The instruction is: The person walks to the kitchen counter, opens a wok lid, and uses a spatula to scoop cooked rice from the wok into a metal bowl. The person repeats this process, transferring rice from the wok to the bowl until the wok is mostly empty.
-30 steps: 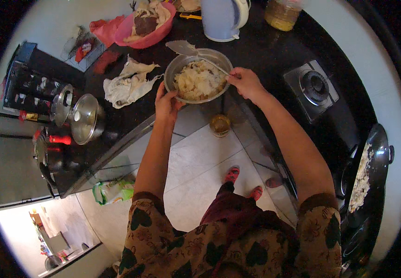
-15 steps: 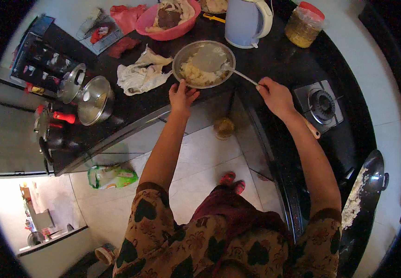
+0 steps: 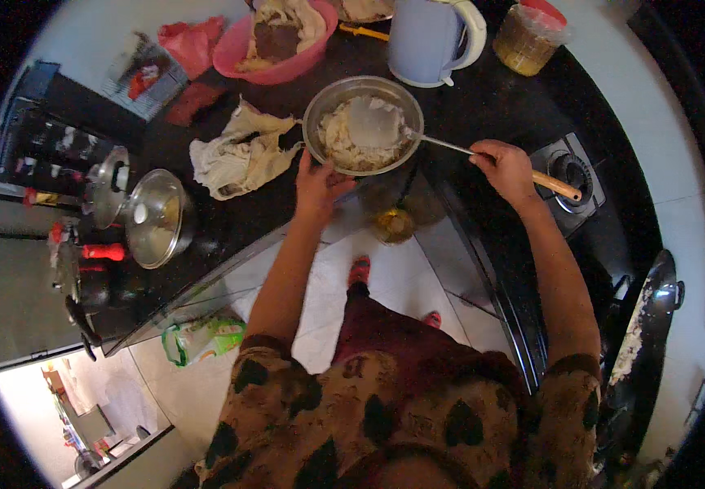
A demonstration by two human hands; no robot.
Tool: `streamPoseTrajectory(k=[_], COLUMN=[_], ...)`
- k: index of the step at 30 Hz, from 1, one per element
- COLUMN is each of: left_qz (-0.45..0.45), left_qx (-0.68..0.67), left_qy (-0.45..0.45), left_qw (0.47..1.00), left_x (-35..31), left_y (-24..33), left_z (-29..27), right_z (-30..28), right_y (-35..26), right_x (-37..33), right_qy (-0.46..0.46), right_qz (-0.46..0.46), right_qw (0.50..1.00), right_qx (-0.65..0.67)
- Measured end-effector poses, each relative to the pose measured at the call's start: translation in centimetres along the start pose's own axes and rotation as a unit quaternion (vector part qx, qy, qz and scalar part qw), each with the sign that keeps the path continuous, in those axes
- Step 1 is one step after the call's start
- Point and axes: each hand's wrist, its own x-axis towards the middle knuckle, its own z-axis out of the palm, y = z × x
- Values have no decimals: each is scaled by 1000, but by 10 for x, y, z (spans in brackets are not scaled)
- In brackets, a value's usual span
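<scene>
My left hand (image 3: 320, 191) grips the near left rim of a round metal bowl (image 3: 312, 151), thumb up along its side. Pale, crumbly mashed food (image 3: 340, 147) lies in the bowl. Closed around the long metal shaft of a spatula (image 3: 448, 144) is my right hand (image 3: 506, 171); the wooden handle end sticks out behind it to the right. The spatula's flat blade rests on the food inside the bowl. Left of the bowl, a crumpled off-white cloth (image 3: 242, 155) lies on the black counter. Whether the bowl's base touches the counter, I cannot tell.
Behind stand a pink basin (image 3: 275, 72) with food, a pale blue kettle (image 3: 426, 45) and a red-lidded jar (image 3: 532, 41). A gas burner (image 3: 571, 175) and a wok (image 3: 658, 306) holding white food are right. Metal pots (image 3: 156, 224) stand left. A green bag (image 3: 201, 338) lies on the floor.
My view has shifted and my feet have stepped apart. The bowl and both hands have come slightly nearer, the right hand also moving right. More of the bowl's food shows around the blade.
</scene>
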Motion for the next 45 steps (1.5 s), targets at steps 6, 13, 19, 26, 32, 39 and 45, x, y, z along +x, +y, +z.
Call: streamPoseTrajectory(k=[6, 13, 19, 26, 32, 39, 45], left_qz=[-106, 1, 55, 37, 31, -14, -82], left_qx=[111, 101, 68, 73, 22, 27, 50], left_qy=[-104, 54, 96, 63, 95, 108, 81], left_qw=[983, 993, 992, 995, 995, 994, 992], left_x=[51, 70, 65, 68, 65, 38, 15], left_y=[53, 33, 23, 36, 21, 24, 25], left_z=[-44, -56, -48, -42, -43, -18, -5], right_z=[18, 20, 41, 23, 10, 27, -12], right_y=[4, -62, -96, -69, -85, -67, -69], right_x=[7, 9, -13, 1, 30, 48, 24], right_qy=[38, 50, 10, 45, 56, 37, -64], right_qz=[70, 53, 44, 57, 63, 53, 253], right_qw=[997, 997, 999, 994, 996, 996, 962], right_qx=[18, 37, -5, -79, -36, -61, 80])
